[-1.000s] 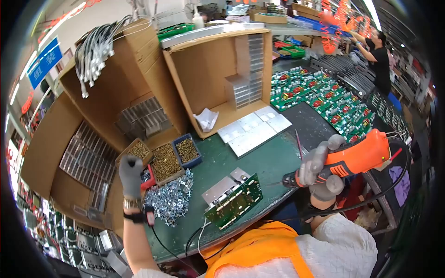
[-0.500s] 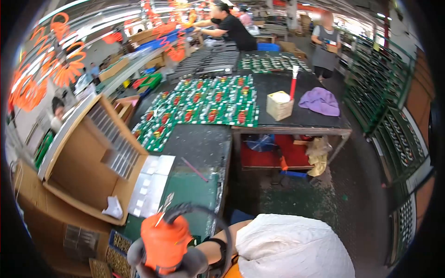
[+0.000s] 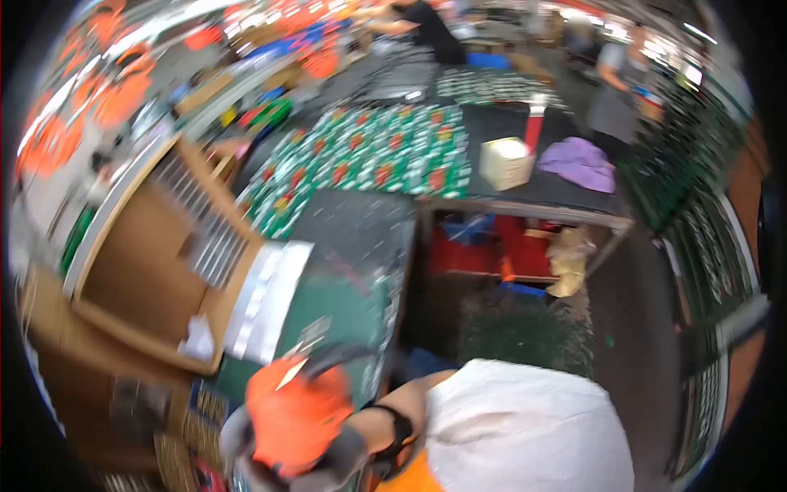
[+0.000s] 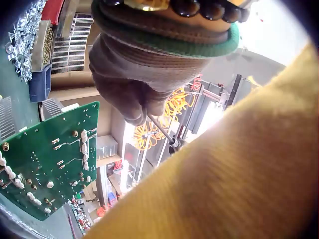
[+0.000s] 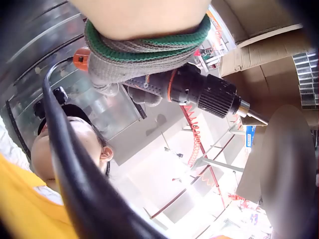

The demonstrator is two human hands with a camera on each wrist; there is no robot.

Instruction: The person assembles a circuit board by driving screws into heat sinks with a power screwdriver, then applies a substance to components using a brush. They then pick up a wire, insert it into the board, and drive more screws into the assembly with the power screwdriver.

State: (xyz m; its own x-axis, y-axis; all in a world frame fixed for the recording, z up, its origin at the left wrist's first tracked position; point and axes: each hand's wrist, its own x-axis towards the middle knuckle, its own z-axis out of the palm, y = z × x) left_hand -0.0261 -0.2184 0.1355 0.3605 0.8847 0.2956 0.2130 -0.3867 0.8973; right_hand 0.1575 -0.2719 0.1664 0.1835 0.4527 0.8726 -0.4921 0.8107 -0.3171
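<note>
My gloved right hand [image 5: 107,74] grips an orange power screwdriver [image 3: 299,410] by its body, low in the head view. In the right wrist view its dark collar and thin steel bit [image 5: 256,117] point toward the cardboard boxes. My gloved left hand [image 4: 132,82] has its fingers curled in, and the bit's shaft runs in between the fingertips. A green circuit board [image 4: 55,159] stands tilted on the bench beside that hand, its solder side showing. The left hand is out of the head view.
An open carton [image 3: 139,271] with metal parts stands at left, silver plates [image 3: 266,303] before it. Many green circuit boards [image 3: 361,152] cover the dark table behind. A purple cloth [image 3: 580,164] and a small box [image 3: 505,164] lie farther right. Two people stand at the back.
The head view has swung right, losing the left hand and the board on the bench. The screwdriver now stands end-on near the body, and the left fingers are at its bit.
</note>
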